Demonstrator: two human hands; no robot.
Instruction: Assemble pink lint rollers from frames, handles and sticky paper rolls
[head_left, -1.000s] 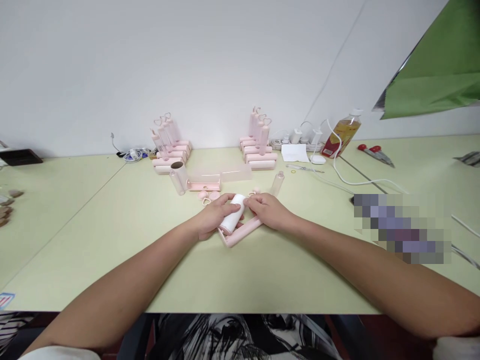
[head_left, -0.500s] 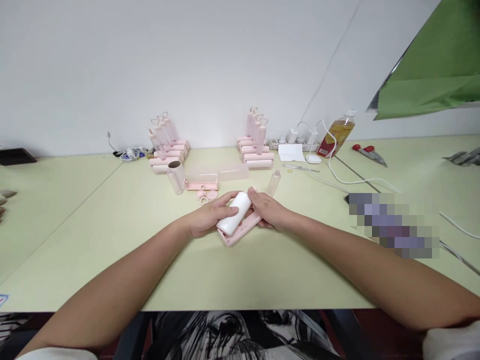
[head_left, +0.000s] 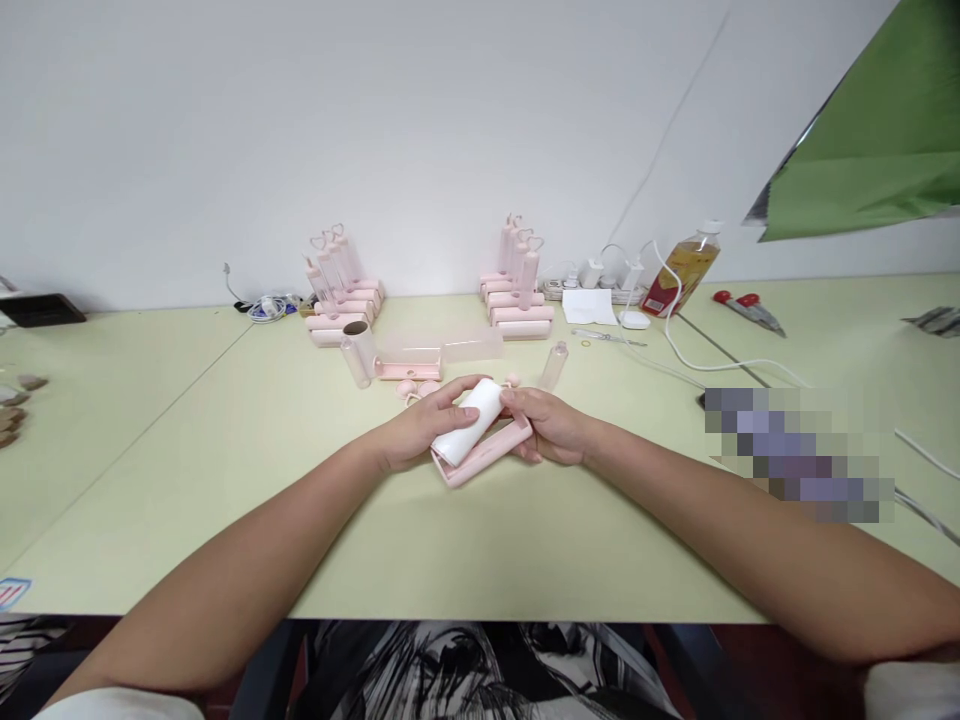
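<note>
My left hand (head_left: 418, 432) is curled around a white roll (head_left: 471, 430) that lies along a pink lint-roller frame (head_left: 491, 453) on the pale green table (head_left: 225, 470). At the frame's right end my right hand (head_left: 547, 425) grips it, fingers closed, thumb on top by the roll's end. Just beyond my hands lie small pink heart-shaped caps (head_left: 417, 389) and a clear tube (head_left: 553, 365).
Two stacks of pink rollers stand at the back, one on the left (head_left: 341, 300), one on the right (head_left: 517, 300). A clear cover (head_left: 439, 347), a cardboard-core tube (head_left: 358, 352), chargers with a white cable (head_left: 697, 355), an oil bottle (head_left: 686, 268) and red scissors (head_left: 746, 307) are farther off.
The roll and pink frame have been lifted and turned slightly; the roll now sits closer against the frame, and my right hand has shifted under the frame's end.
</note>
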